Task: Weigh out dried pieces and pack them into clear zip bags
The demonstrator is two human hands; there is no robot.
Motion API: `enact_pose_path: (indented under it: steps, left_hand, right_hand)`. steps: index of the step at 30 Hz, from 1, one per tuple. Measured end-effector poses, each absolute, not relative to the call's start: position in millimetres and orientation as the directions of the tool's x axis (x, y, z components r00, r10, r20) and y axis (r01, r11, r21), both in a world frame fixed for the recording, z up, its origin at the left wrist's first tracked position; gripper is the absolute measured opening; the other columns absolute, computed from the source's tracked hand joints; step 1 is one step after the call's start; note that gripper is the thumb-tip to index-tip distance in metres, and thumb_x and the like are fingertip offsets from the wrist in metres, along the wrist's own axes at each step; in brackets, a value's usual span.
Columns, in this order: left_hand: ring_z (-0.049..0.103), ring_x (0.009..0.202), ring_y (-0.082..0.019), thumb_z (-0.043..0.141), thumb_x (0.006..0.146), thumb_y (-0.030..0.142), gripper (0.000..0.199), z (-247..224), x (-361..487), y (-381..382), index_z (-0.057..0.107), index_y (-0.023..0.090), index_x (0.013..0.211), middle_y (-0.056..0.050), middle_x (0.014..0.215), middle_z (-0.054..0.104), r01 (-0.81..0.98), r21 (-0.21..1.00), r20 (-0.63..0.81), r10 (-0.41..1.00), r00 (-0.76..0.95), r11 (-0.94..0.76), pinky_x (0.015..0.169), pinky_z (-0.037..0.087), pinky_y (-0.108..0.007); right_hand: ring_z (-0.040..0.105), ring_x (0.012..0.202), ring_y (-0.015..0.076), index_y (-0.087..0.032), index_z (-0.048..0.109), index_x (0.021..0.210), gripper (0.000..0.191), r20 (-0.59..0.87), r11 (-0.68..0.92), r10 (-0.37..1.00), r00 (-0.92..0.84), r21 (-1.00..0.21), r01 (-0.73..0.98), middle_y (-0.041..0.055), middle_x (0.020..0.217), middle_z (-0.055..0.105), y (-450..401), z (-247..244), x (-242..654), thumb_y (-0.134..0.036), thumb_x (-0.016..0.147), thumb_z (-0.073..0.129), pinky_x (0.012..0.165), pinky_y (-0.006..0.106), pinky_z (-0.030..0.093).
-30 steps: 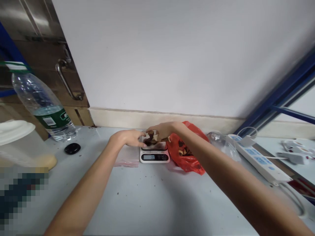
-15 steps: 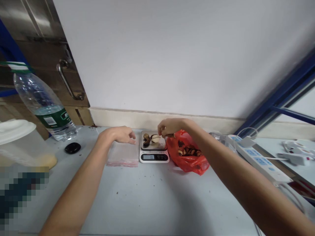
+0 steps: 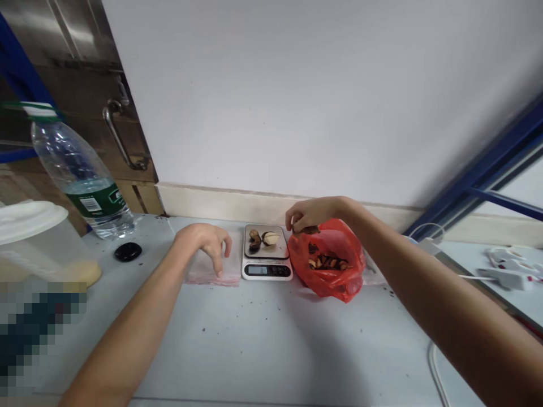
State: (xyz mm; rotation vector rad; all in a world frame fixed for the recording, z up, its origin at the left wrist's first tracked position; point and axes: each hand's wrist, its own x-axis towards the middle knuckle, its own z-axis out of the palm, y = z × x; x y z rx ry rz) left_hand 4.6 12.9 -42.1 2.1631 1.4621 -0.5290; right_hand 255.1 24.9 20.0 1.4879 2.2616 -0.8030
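The two hands are apart, one on each side of a white digital kitchen scale (image 3: 267, 257) on the pale table (image 3: 237, 362). The right hand (image 3: 316, 213), fingers bent, pinches a brown dried mushroom piece (image 3: 309, 230) at the far left rim of an open red plastic bag (image 3: 326, 288); more dried slices (image 3: 328, 263) lie inside this bag. The left hand (image 3: 207, 240) is loosely spread with nothing in its grasp, over a stack of clear zip bags (image 3: 231, 268); whether its fingertips touch the stack, I cannot tell. On the scale's plate lie a dark curled piece (image 3: 254, 240) and, just right of it, a pale cream piece (image 3: 270, 238). The digits on its display (image 3: 258, 270) are too small to read. Farther left are a black disc (image 3: 128, 252), a green-labelled water bottle (image 3: 91, 181) leaning in view and a translucent white-lidded container (image 3: 31, 243).
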Motion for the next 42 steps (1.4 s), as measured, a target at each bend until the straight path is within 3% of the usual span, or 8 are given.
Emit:
enact_pose_path:
  steps: [6,14,20,22,26,29,37,42]
  left_hand:
    - [0.068,0.075,-0.023,0.068,0.055,0.028,0.016,-44.9,7.2,11.3,0.076,0.023,0.068,-0.002,0.083,0.079,0.915,0.186,-0.540,0.741,0.400,-0.358,0.062,0.049,-0.026]
    - [0.069,0.075,-0.021,0.063,0.057,0.021,0.020,-42.8,6.6,12.4,0.078,0.021,0.070,-0.003,0.082,0.080,0.912,0.196,-0.521,0.750,0.407,-0.359,0.061,0.047,-0.023]
    - [0.067,0.072,-0.021,0.064,0.057,0.021,0.015,-43.5,7.5,12.3,0.076,0.020,0.067,-0.003,0.079,0.078,0.911,0.216,-0.506,0.758,0.411,-0.350,0.060,0.045,-0.024]
    - [0.067,0.072,-0.021,0.064,0.057,0.022,0.014,-43.3,6.4,12.7,0.075,0.020,0.066,-0.003,0.077,0.077,0.910,0.231,-0.503,0.758,0.415,-0.345,0.060,0.045,-0.024]
    - [0.067,0.072,-0.021,0.061,0.056,0.021,0.015,-41.7,1.3,13.3,0.073,0.020,0.066,-0.003,0.074,0.076,0.904,0.264,-0.493,0.759,0.426,-0.336,0.059,0.045,-0.024]
    - [0.065,0.069,-0.019,0.057,0.055,0.020,0.020,-39.3,-3.1,13.4,0.072,0.021,0.068,-0.001,0.073,0.075,0.898,0.282,-0.469,0.768,0.436,-0.338,0.056,0.042,-0.022]
    - [0.062,0.065,-0.017,0.056,0.056,0.022,0.019,-34.3,-5.2,13.3,0.070,0.021,0.069,-0.001,0.071,0.072,0.889,0.299,-0.448,0.772,0.451,-0.346,0.054,0.040,-0.022]
    - [0.062,0.067,-0.018,0.057,0.058,0.021,0.019,-36.2,-3.3,14.1,0.070,0.021,0.071,-0.001,0.072,0.072,0.897,0.278,-0.460,0.773,0.438,-0.343,0.056,0.041,-0.023]
  right_hand:
    - [0.058,0.059,0.0124,-0.018,0.065,0.104,0.029,-0.510,0.282,0.758,-0.407,-0.306,0.909,0.0003,0.079,0.071,25.8,13.6,248.0,-0.011,0.076,0.058,0.057,0.024,0.045]
    - [0.050,0.051,0.0091,-0.017,0.069,0.098,0.029,-0.339,0.349,0.770,-0.540,-0.485,0.802,-0.0026,0.067,0.064,38.7,-16.4,217.9,-0.006,0.076,0.055,0.056,0.022,0.043]
    - [0.051,0.051,0.0079,-0.020,0.066,0.115,0.047,-0.348,0.303,0.788,-0.508,-0.499,0.812,0.0015,0.091,0.072,44.7,-23.7,215.7,-0.005,0.072,0.059,0.057,0.023,0.046]
    - [0.051,0.050,0.0077,-0.020,0.065,0.109,0.041,-0.331,0.279,0.800,-0.501,-0.535,0.798,0.0014,0.089,0.072,44.8,-24.3,218.9,-0.006,0.072,0.059,0.056,0.024,0.045]
    - [0.050,0.050,0.0094,-0.019,0.062,0.079,0.012,-0.317,0.279,0.782,-0.536,-0.591,0.757,-0.0037,0.063,0.061,41.0,-17.4,233.9,-0.011,0.071,0.059,0.054,0.024,0.041]
    - [0.052,0.054,0.0113,-0.019,0.062,0.076,0.007,-0.341,0.271,0.746,-0.572,-0.629,0.728,-0.0030,0.062,0.061,36.1,-7.3,250.1,-0.016,0.070,0.061,0.055,0.025,0.042]
    - [0.055,0.062,0.0138,-0.017,0.072,0.081,0.015,-0.344,0.235,0.814,-0.468,-0.542,0.807,0.0022,0.070,0.067,33.3,1.3,285.6,-0.026,0.071,0.064,0.059,0.027,0.044]
    - [0.060,0.072,0.0165,-0.017,0.074,0.088,0.025,-0.447,0.253,0.731,-0.516,-0.525,0.813,0.0061,0.082,0.072,34.7,3.8,298.8,-0.035,0.072,0.068,0.065,0.028,0.046]
